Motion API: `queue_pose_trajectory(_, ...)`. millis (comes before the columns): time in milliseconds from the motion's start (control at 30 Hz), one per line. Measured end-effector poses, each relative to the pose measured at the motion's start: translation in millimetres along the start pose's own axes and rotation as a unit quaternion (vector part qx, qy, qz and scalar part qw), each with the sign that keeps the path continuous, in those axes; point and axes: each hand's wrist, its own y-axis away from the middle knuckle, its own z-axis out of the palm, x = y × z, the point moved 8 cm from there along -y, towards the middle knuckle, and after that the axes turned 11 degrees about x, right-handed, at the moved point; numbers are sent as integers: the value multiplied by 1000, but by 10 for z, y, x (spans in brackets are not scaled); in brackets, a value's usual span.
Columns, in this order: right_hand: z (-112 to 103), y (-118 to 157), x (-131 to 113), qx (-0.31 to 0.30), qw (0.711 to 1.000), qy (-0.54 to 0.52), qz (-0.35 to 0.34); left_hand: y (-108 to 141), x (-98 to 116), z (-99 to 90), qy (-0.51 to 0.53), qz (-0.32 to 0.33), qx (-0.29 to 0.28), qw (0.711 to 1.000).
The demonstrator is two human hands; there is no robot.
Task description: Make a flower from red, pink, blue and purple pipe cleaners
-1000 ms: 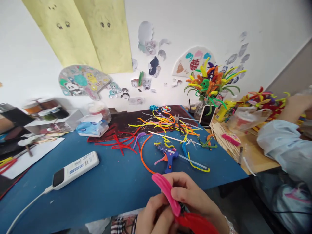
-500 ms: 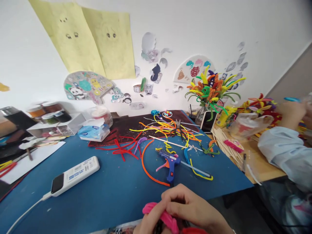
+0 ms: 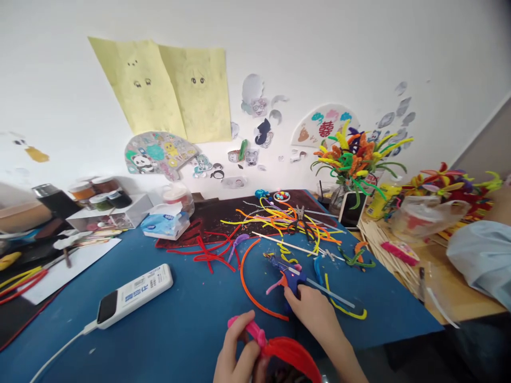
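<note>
Low in the picture my left hand (image 3: pixel 235 354) pinches a pink fuzzy pipe-cleaner piece (image 3: pixel 255 331), which meets a curved red fuzzy band (image 3: pixel 297 352). Part of that band runs out of view at the bottom edge. My right hand (image 3: pixel 313 311) is closed round the handle of a blue hot glue gun (image 3: pixel 294 277). Its fingertips are partly hidden behind the handle. The gun still rests on the blue table, nozzle pointing to the back left, with a clear glue stick (image 3: pixel 333 293) out of its rear. Left of the gun curves an orange pipe cleaner (image 3: pixel 249 290).
Red pipe cleaners (image 3: pixel 207 255) and a yellow-orange heap with pliers (image 3: pixel 299 215) lie further back. A white device (image 3: pixel 136 295) with a cable is at left, near a tissue pack (image 3: pixel 165 222). A phone (image 3: pixel 351 208) leans by a flower vase. Another person's sleeve (image 3: pixel 481 260) shows at right.
My right hand has left the pink piece and reached forward to the glue gun's handle. The left hand keeps the pink and red piece, now more visible. The view has shifted slightly.
</note>
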Motion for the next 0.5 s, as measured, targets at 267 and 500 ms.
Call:
queue_pose_trajectory(267,58,105,-78,-43,952,-303,-23,55,-131,100,12,6,-24,1000)
queue_pose_trajectory(500,63,283,-358,-200,716,-669,17,-69,-116,-80,-16,3,-28,999)
